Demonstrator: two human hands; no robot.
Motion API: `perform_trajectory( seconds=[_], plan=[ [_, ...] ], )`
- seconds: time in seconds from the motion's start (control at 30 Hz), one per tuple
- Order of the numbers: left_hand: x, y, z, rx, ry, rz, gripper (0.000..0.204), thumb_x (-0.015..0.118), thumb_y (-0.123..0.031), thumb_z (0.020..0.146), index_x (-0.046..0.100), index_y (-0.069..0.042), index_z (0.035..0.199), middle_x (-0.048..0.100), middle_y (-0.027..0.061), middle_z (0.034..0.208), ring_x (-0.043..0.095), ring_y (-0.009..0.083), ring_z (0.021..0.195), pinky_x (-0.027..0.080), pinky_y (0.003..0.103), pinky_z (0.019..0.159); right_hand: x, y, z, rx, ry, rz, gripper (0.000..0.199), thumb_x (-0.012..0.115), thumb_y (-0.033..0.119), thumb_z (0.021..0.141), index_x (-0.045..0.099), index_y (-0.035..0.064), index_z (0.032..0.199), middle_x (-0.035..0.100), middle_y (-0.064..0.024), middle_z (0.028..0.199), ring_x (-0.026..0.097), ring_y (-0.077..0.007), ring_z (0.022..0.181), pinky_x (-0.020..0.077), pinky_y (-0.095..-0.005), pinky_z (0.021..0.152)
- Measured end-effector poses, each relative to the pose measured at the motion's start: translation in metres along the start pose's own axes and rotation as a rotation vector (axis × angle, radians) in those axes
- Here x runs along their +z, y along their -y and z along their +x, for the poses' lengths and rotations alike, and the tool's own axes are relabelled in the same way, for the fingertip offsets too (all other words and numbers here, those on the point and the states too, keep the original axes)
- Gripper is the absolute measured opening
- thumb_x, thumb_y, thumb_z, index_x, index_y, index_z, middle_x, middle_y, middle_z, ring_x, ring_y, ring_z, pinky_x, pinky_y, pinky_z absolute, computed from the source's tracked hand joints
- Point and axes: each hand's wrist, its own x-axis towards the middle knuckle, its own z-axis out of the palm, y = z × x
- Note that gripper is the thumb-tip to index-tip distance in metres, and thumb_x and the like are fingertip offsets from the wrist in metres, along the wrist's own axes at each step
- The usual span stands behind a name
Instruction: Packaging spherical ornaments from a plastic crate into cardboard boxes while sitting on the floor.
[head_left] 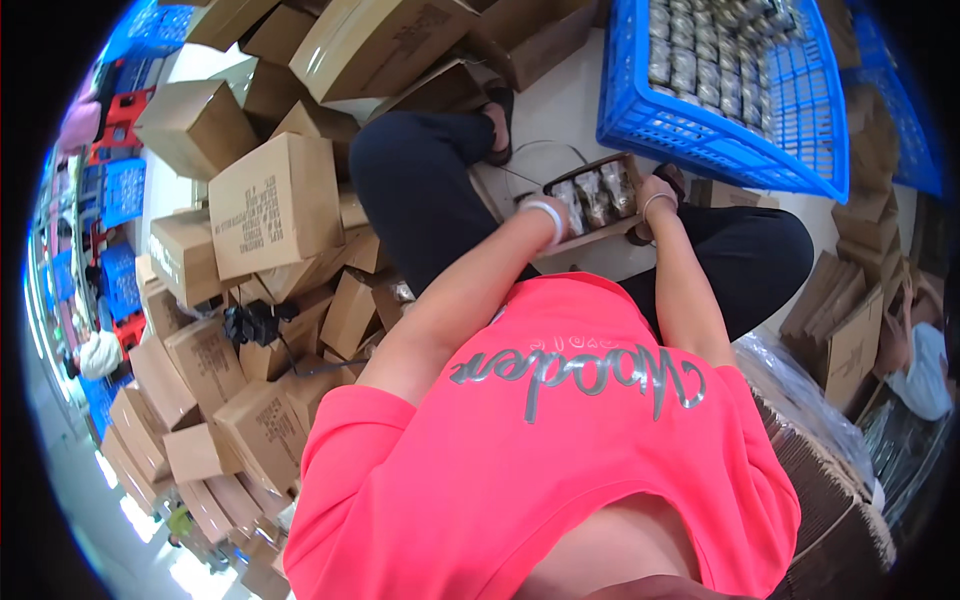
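Note:
Between my legs is a small open cardboard box (585, 241) holding a row of clear-wrapped items (597, 200) with dark and silvery parts. My left hand (566, 208), with a white band at the wrist, grips the box's left end, its fingers partly hidden. At the opposite end, my right hand (655, 188) is closed on the box's side; a thin bracelet circles that wrist. Just beyond it, a large blue plastic crate (690, 155) holds many similar wrapped items (705, 65) in tight rows.
Cardboard cartons (275, 205) are heaped along my left, with a black device and cable (260, 322) among them. Flattened cardboard (850, 345) and clear plastic sheeting (800, 390) lie to the right. Another person (920, 375) sits at the far right.

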Motion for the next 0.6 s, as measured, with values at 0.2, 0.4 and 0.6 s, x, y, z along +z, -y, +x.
perform_trajectory(
  seconds=[0.2, 0.4, 0.6],
  plan=[
    [-0.019, 0.009, -0.157, 0.304, -1.207, -0.644, 0.021, 0.063, -0.008, 0.072, 0.061, -0.006, 0.093, 0.062, 0.0124, 0.084, 0.06, 0.0271, 0.077, 0.048, 0.032, 0.068, 0.014, 0.094, -0.028, -0.644, 0.005, 0.104, 0.03, 0.046, 0.014, 0.083, 0.055, 0.016, 0.112, 0.059, -0.0152, 0.103, 0.056, -0.0345, 0.093, 0.0459, -0.0399, 0.078],
    [0.031, 0.119, -0.171, -0.358, -1.474, -1.019, 0.019, 0.058, -0.008, 0.081, 0.057, -0.001, 0.098, 0.062, 0.0091, 0.088, 0.058, 0.0126, 0.076, 0.046, 0.025, 0.07, 0.07, 0.14, -0.015, -0.815, 0.275, 0.648, 0.03, 0.045, 0.019, 0.086, 0.054, 0.0043, 0.111, 0.062, -0.0162, 0.093, 0.059, -0.0267, 0.086, 0.0448, -0.0339, 0.076],
    [0.103, 0.145, -0.02, -0.371, -0.862, -0.68, 0.051, 0.067, -0.035, 0.069, 0.054, -0.001, 0.106, 0.06, 0.0185, 0.095, 0.057, 0.0329, 0.091, 0.045, 0.039, 0.08, 0.086, 0.086, 0.017, -0.275, 0.485, 1.982, 0.031, 0.039, 0.023, 0.09, 0.056, 0.0004, 0.102, 0.062, -0.0066, 0.097, 0.056, -0.0204, 0.085, 0.0438, -0.0294, 0.077]
  ],
)
